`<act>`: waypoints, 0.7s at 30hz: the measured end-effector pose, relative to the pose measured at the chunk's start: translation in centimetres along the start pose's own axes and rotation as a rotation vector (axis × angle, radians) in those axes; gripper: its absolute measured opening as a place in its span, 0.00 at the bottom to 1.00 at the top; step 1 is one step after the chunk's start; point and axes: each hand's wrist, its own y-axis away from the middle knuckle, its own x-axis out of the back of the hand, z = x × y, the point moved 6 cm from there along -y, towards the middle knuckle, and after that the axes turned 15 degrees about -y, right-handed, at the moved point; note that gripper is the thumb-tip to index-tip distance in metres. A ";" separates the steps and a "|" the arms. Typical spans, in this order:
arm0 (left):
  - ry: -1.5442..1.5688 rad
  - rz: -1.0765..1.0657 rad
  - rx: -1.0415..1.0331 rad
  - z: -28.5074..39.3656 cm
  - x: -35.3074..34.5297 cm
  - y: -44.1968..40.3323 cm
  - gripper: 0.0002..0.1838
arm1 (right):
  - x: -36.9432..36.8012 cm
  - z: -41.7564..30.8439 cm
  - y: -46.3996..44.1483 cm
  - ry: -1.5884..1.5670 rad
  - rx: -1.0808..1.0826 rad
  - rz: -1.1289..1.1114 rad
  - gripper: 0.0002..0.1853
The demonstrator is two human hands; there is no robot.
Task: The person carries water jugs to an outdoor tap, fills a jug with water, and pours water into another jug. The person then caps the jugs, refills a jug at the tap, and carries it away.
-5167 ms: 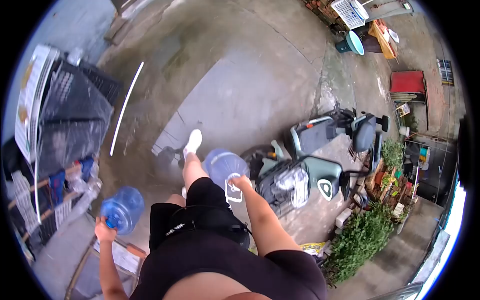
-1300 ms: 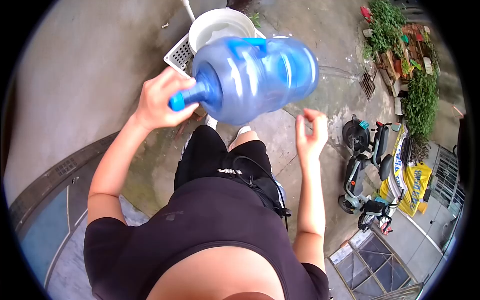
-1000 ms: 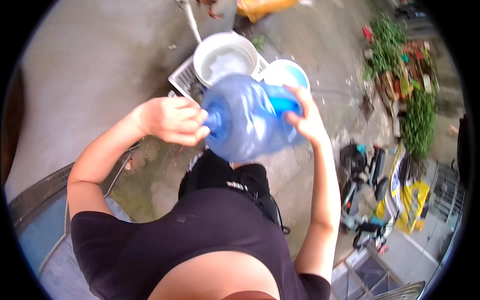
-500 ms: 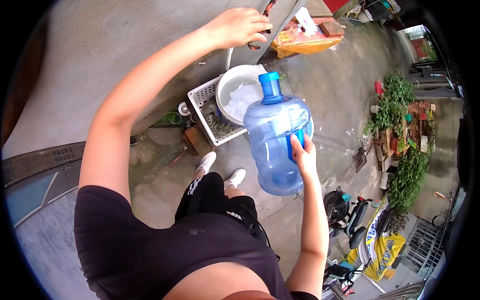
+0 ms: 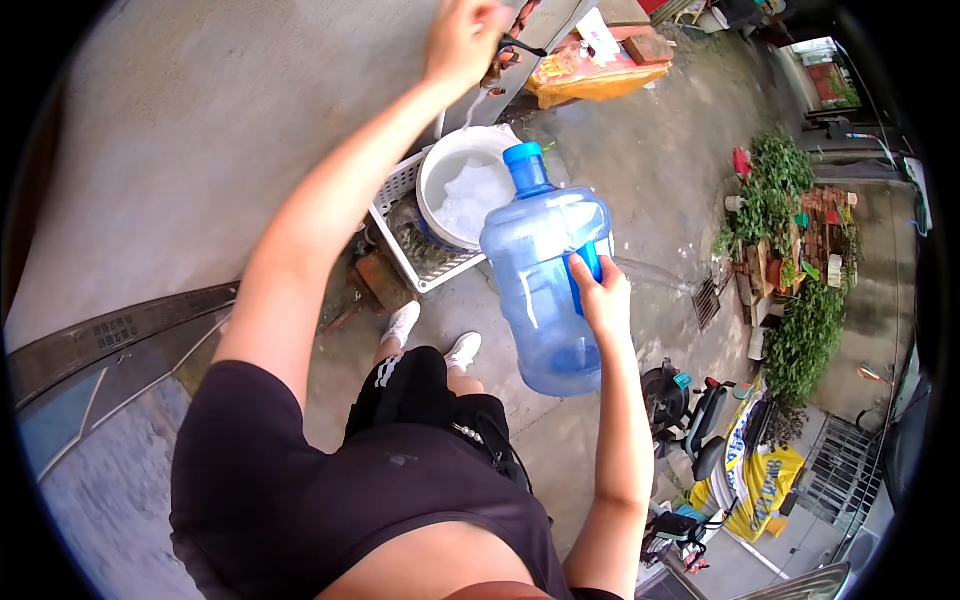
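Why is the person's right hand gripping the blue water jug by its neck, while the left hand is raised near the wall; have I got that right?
Not quite: in the head view, the right hand grips the blue water jug by its side handle, not its neck. The left hand is raised near the wall.

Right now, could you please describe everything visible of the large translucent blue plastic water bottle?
The large translucent blue plastic water bottle has a rounded, contoured body, a narrow neck, a brighter blue cap and a blue side handle, gripped by the right hand. Its neck points away from the wearer, near the round white bucket. No water can be made out inside.
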 end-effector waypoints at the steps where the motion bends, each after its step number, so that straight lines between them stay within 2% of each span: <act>1: 0.216 0.089 0.298 -3.2 -0.4 2.1 0.14 | 0.1 -0.1 -0.2 0.006 -0.005 0.011 0.24; 2: 0.082 0.056 0.494 -8.6 -3.7 4.9 0.11 | 0.1 -0.2 -0.2 0.015 -0.013 0.021 0.25; 3: 0.426 -0.160 0.800 -9.3 -5.8 7.6 0.10 | 0.1 -0.3 -0.2 0.022 -0.017 0.025 0.25; 4: 0.452 -0.510 0.923 -9.8 -7.9 9.6 0.11 | 0.2 -0.7 -0.2 0.034 -0.015 0.030 0.25; 5: 0.603 -0.518 1.254 -10.2 -9.5 11.9 0.10 | 0.3 -0.9 -0.3 0.048 -0.008 0.034 0.25; 6: 0.793 -0.477 1.347 -9.7 -10.3 12.7 0.09 | 0.4 -1.0 -0.6 0.058 -0.003 0.036 0.25; 8: 1.051 -0.504 1.307 -8.4 -11.8 13.2 0.08 | 0.4 -0.9 -0.8 0.094 0.008 0.040 0.25; 9: 1.053 -0.503 1.312 -9.3 -12.0 13.2 0.08 | 0.4 -1.1 -1.0 0.099 0.005 0.038 0.25; 11: 1.254 -0.782 1.222 -9.7 -13.1 13.2 0.10 | 0.3 -1.6 -1.2 0.146 -0.001 0.026 0.26; 12: 1.252 -0.782 1.228 -9.2 -12.2 13.0 0.10 | 0.1 -1.7 -1.2 0.147 -0.007 0.023 0.26; 14: 0.566 -0.863 1.153 -9.2 -9.0 11.9 0.12 | -0.5 -2.3 -1.7 0.210 -0.016 0.006 0.26; 15: 0.300 -0.969 0.984 -11.6 -9.3 12.0 0.14 | -0.8 -2.7 -2.0 0.229 -0.024 -0.005 0.27; 16: 0.295 -0.968 0.984 -12.0 -8.4 11.7 0.14 | -1.2 -2.9 -2.5 0.225 -0.024 -0.008 0.27; 18: -0.468 -1.082 0.495 -12.8 -6.1 10.2 0.14 | -2.3 -3.5 -3.5 0.226 0.015 -0.040 0.26; 21: -0.657 -1.077 0.442 -14.5 -2.9 9.7 0.13 | -4.0 -5.2 -5.1 0.219 0.049 -0.057 0.26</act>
